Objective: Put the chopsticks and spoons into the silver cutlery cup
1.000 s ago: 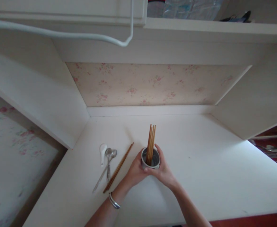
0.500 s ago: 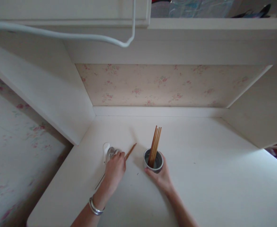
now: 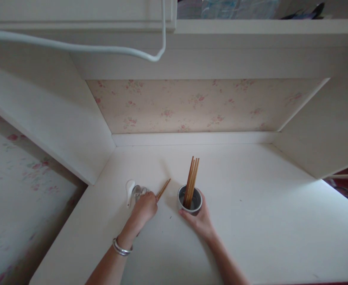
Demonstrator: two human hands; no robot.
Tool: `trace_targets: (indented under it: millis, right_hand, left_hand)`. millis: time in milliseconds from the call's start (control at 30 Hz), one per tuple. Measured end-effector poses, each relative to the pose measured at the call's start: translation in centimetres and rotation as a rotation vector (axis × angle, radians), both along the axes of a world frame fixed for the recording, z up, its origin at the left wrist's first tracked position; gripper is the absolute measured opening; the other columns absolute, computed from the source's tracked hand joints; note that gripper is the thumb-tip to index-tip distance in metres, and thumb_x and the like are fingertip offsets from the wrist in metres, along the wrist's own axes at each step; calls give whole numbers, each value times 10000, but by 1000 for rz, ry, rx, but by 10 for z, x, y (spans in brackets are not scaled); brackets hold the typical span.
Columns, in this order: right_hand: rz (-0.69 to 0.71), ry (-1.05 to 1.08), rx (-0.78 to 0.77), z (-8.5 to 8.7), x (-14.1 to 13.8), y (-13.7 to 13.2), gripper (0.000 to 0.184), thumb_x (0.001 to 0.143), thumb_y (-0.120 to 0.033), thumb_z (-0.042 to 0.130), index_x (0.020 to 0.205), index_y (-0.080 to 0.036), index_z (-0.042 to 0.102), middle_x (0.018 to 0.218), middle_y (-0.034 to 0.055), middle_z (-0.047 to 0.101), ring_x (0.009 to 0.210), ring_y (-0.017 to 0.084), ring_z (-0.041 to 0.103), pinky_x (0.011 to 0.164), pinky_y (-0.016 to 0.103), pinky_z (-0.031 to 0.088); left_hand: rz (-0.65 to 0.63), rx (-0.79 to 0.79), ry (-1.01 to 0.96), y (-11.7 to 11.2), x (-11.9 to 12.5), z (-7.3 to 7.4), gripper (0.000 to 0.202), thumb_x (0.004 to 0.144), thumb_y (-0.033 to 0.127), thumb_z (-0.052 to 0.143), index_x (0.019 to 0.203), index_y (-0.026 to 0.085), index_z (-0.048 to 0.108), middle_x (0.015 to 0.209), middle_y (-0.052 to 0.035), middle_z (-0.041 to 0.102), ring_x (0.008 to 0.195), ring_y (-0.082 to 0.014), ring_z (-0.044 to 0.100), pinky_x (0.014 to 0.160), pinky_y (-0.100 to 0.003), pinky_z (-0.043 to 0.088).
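My right hand [image 3: 202, 219] is wrapped round the right side of a grey metal cup [image 3: 197, 202], which stands on the white table. Several wooden chopsticks [image 3: 192, 176] lean upright inside the cup. My left hand [image 3: 146, 206] is closed over more wooden chopsticks [image 3: 163, 189], whose tips stick out to the upper right, short of the cup. Just beyond the left fingers lie metal spoons [image 3: 136, 189], partly hidden by the hand. A white spoon [image 3: 129, 192] rests to their left.
The white tabletop [image 3: 251, 221] is bounded by a left side panel [image 3: 69, 130], a floral back wall [image 3: 176, 107] and a right panel [image 3: 325, 118]. A shelf [image 3: 251, 27] with plastic packs hangs above. A white cable [image 3: 102, 48] crosses the upper left.
The view has shifted slightly. A thin metal handle that showed left of my left wrist is no longer seen there. My left hand still grips chopsticks, and my right hand stays on the cup.
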State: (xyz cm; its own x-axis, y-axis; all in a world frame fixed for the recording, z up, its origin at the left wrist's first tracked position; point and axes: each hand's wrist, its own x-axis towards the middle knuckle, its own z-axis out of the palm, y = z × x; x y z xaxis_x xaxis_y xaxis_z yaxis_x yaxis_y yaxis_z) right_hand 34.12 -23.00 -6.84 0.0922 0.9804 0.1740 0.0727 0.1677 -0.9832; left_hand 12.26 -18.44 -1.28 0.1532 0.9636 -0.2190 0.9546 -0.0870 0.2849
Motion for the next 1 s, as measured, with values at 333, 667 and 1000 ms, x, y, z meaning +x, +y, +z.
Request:
trace_targets:
  millis: [333, 667, 1000]
  right_hand:
    - [15, 5, -12, 0, 1, -1, 843, 670, -350, 849, 1363, -259, 378, 1346, 118, 569, 1251, 316, 535, 1081, 536, 389]
    - [26, 7, 4, 3, 1, -1, 840, 681, -356, 844, 1374, -282, 377, 1355, 107, 569, 1265, 323, 524, 1085, 548, 382]
    - [9, -17, 17, 6, -1, 0, 834, 672, -313, 835, 1375, -288, 388, 1338, 96, 579, 1216, 309, 563, 1048, 510, 434]
  left_hand:
    - [23, 246, -623, 10, 9, 79, 261, 953, 324, 434, 1106, 179, 587, 993, -70, 690, 891, -184, 643, 791, -297, 485]
    - [50, 436, -1075, 33, 64, 107, 303, 951, 380, 492, 1132, 167, 608, 876, -26, 651, 728, -119, 568, 687, -232, 468]
    - [-107, 314, -796, 21, 86, 34, 287, 985, 326, 409, 1053, 184, 648, 976, -59, 669, 906, -172, 621, 834, -292, 475]
